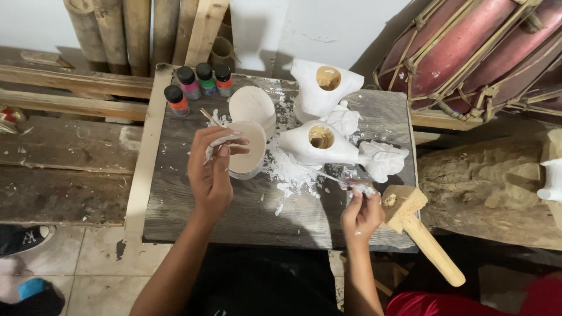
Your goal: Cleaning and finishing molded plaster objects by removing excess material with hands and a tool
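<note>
Left hand [212, 169] curls over the rim of a white paint cup [249, 149], fingers smeared white and closed on a thin stick [208, 116]. Right hand [362, 212] pinches a slim brush [328, 175], its tip lying toward the nearer of two white carved figures [319, 146]; the second figure [325, 88] stands just behind it. Four small paint bottles [198, 85] line the back-left corner of the grey board [234, 210]. One round lid [253, 104] leans behind the cup. One wooden mallet [418, 225] rests beside the right hand.
</note>
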